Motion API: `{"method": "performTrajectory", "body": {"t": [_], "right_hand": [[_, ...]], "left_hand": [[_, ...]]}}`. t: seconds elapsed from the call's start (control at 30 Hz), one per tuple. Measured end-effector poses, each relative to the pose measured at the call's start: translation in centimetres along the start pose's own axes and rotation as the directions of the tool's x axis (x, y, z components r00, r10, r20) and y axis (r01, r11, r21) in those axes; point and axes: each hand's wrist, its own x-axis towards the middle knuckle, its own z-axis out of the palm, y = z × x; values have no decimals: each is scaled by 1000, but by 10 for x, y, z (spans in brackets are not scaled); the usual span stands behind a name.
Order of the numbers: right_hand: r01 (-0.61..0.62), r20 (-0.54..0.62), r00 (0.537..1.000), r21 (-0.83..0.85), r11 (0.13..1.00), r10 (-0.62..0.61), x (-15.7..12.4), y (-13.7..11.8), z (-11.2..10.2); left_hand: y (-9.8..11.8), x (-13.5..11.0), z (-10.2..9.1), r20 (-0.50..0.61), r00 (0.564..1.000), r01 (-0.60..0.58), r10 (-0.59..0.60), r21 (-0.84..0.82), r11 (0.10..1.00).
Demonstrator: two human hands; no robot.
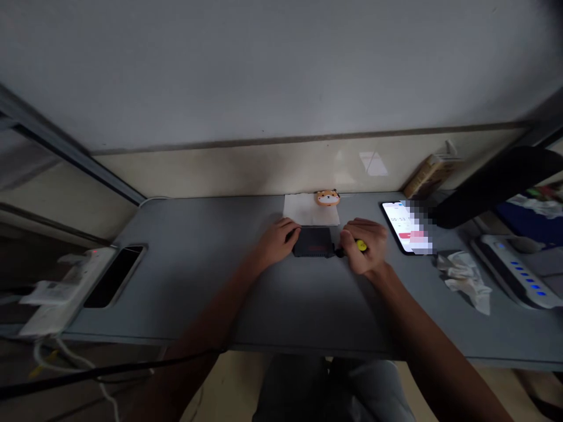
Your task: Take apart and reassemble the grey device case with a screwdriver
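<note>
A small flat black box (313,242) with a dim red strip on its front lies on the grey desk (197,275). My left hand (278,239) grips its left end, fingers curled round the edge. My right hand (366,247) is closed on a small tool with a yellow and black handle (360,246), held against the box's right end. Behind the box lies a white paper napkin (308,209) with a small orange animal figure (328,198) at its back edge.
A lit phone (402,227) lies right of my hands, with crumpled tissue (465,280) and a power strip with blue lights (514,271) further right. A dark phone (115,275) and a white power strip (65,287) sit at the left edge. A cardboard packet (431,174) leans on the wall.
</note>
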Motion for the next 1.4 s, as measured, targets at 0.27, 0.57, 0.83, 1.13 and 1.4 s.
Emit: {"method": "performTrajectory", "body": {"t": [0.27,0.57,0.83,1.13,1.4], "right_hand": [[-2,-36,999,37,999,3,2,0,-1],[-57,-2,998,130,990,58,-5,-14,19],[-79,-62,994,113,990,87,-6,-14,18],[-276,11,960,171,946,278,0,-13,12],[-400,-16,910,217,890,413,0,-13,11]], "left_hand": [[-2,-1,1,-36,991,-127,131,101,987],[-1,-2,2,-81,980,-166,180,152,974],[6,-3,1,-128,958,-242,257,126,962],[19,-6,-9,-41,976,-216,214,-69,974],[27,-5,-28,92,991,-73,97,-235,969]]}}
